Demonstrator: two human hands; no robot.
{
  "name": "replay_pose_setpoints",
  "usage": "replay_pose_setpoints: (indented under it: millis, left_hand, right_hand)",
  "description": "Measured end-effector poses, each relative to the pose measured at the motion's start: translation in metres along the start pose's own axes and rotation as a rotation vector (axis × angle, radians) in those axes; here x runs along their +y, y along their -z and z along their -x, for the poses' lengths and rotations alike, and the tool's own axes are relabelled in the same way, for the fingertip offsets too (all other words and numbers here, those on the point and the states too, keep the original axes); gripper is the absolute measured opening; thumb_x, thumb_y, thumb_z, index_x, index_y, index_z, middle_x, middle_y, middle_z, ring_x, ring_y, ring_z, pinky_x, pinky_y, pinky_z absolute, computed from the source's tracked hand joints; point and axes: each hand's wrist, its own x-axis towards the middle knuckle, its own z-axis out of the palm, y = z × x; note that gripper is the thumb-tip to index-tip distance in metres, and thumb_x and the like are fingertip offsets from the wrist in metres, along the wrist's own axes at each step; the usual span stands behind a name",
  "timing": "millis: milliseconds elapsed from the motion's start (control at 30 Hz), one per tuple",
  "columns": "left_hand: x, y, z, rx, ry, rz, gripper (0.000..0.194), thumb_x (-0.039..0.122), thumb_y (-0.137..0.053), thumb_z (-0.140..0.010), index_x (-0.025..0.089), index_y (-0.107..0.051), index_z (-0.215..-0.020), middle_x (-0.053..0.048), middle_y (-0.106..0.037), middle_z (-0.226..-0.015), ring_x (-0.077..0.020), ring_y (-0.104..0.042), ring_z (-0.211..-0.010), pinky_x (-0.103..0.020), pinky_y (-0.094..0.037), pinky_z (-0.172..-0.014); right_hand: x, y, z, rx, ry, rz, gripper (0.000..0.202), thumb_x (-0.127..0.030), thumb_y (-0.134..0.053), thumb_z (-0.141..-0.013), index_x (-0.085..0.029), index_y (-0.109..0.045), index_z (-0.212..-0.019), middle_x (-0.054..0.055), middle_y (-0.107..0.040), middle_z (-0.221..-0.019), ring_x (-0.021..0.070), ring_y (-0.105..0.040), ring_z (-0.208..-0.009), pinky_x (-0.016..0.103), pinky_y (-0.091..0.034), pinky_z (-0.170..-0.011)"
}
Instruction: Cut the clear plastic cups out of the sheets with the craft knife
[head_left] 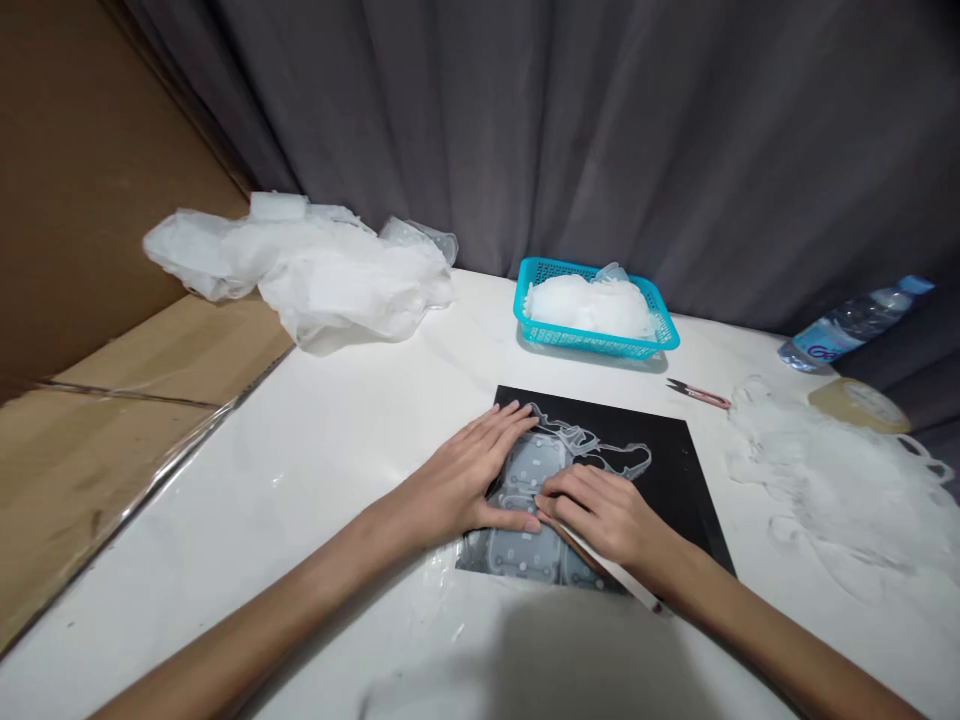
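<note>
A black mat (675,470) lies on the white table, bearing a translucent sheet (525,552) with rounded shapes and dots. My left hand (480,475) rests flat with spread fingers over the sheet's left side. Closed around a slim white and brown tool (611,570), my right hand (600,510) has its fingertips on the middle of the sheet. The tool's far end is hidden by the fingers. Thin clear trimmed strips (634,462) curl loosely on the mat beyond my hands.
Behind the mat is a blue basket (596,343) of white pieces. Red-handled snips (699,393), a tape roll (862,403), a bottle (847,328) and clear scraps (840,480) are to the right. White plastic bags (322,270) and cardboard (90,450) lie left.
</note>
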Motion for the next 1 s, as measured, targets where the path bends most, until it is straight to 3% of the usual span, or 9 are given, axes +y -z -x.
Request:
replay_pose_setpoints:
  millis: [167,300,367,433,533,600,700,800,1000]
  left_hand:
    - [0.013,0.001,0.005,0.088,0.009,-0.070,0.085,0.073,-0.064,-0.090,0.020,-0.043,-0.152,-0.019,-0.049,-0.153,-0.0391,-0.045,-0.145,-0.056,-0.044,-0.116]
    - [0.014,-0.007,0.011,0.046,0.088,-0.025,0.089,0.071,-0.061,-0.093,0.022,-0.031,-0.160,-0.020,-0.047,-0.154,-0.0403,-0.045,-0.145,-0.056,-0.046,-0.114]
    - [0.010,-0.011,0.012,-0.010,0.100,-0.013,0.101,0.073,-0.058,-0.093,0.022,-0.013,-0.167,-0.024,-0.033,-0.165,-0.0435,-0.033,-0.153,-0.059,-0.040,-0.119]
    - [0.006,-0.013,0.013,-0.076,0.102,-0.028,0.104,0.071,-0.052,-0.097,0.020,0.004,-0.169,-0.026,-0.016,-0.172,-0.0440,-0.019,-0.159,-0.059,-0.032,-0.124]
    - [0.001,-0.015,0.016,-0.126,0.114,-0.046,0.105,0.066,-0.050,-0.101,0.021,0.019,-0.167,-0.025,-0.002,-0.175,-0.0421,-0.007,-0.162,-0.058,-0.025,-0.128]
    - [0.000,-0.016,0.019,-0.110,0.113,-0.017,0.104,0.060,-0.053,-0.103,0.022,0.020,-0.167,-0.022,-0.001,-0.176,-0.0421,-0.006,-0.162,-0.057,-0.023,-0.129]
    - [0.002,-0.012,0.019,-0.087,0.155,0.085,0.098,0.053,-0.058,-0.102,0.023,0.006,-0.170,-0.019,-0.008,-0.176,-0.0423,-0.010,-0.162,-0.057,-0.025,-0.129]
    - [0.008,0.001,0.016,-0.098,0.245,0.251,0.089,0.046,-0.065,-0.098,0.024,-0.015,-0.169,-0.017,-0.018,-0.175,-0.0411,-0.013,-0.161,-0.060,-0.023,-0.129]
    - [0.027,0.018,0.003,-0.097,0.261,0.893,0.061,0.029,-0.066,-0.096,0.032,-0.045,-0.154,-0.010,-0.050,-0.159,-0.0302,-0.042,-0.151,-0.051,-0.036,-0.123]
  right_hand:
    - [-0.019,-0.003,-0.004,-0.056,-0.125,0.068,0.032,-0.023,-0.048,-0.108,-0.011,-0.058,-0.136,0.015,-0.070,-0.114,0.0248,-0.065,-0.102,0.038,-0.056,-0.086]
    - [-0.021,-0.003,-0.011,-0.004,-0.110,0.103,0.031,-0.015,-0.047,-0.105,-0.010,-0.065,-0.130,0.017,-0.072,-0.110,0.0271,-0.067,-0.100,0.040,-0.058,-0.087]
    - [0.010,0.012,-0.019,0.209,-0.251,0.013,0.028,-0.021,-0.046,-0.106,-0.015,-0.073,-0.113,0.014,-0.075,-0.102,0.0253,-0.069,-0.094,0.038,-0.059,-0.083]
    - [0.061,0.040,-0.027,0.594,-0.615,-0.052,0.030,-0.037,-0.053,-0.104,-0.021,-0.075,-0.091,0.008,-0.074,-0.084,0.0237,-0.070,-0.081,0.037,-0.059,-0.077]
    - [0.135,0.093,-0.030,0.856,-0.837,-0.031,0.033,-0.045,-0.059,-0.098,-0.018,-0.074,-0.087,0.006,-0.070,-0.075,0.0237,-0.068,-0.073,0.039,-0.057,-0.072]
    - [0.155,0.118,-0.024,0.896,-0.891,-0.101,0.032,-0.047,-0.068,-0.091,-0.017,-0.075,-0.084,0.006,-0.071,-0.073,0.0227,-0.069,-0.069,0.037,-0.057,-0.069]
    - [0.134,0.125,-0.012,0.755,-0.882,-0.299,0.032,-0.049,-0.076,-0.085,-0.017,-0.079,-0.085,0.006,-0.075,-0.076,0.0225,-0.072,-0.072,0.037,-0.059,-0.073]
    - [0.088,0.106,-0.007,0.457,-0.818,-0.676,0.028,-0.046,-0.076,-0.091,-0.020,-0.083,-0.097,0.007,-0.079,-0.089,0.0227,-0.072,-0.088,0.036,-0.057,-0.086]
    - [0.044,0.063,-0.022,0.198,-0.776,-1.080,0.027,-0.045,-0.072,-0.095,-0.022,-0.084,-0.104,0.007,-0.078,-0.094,0.0198,-0.068,-0.086,0.032,-0.052,-0.083]
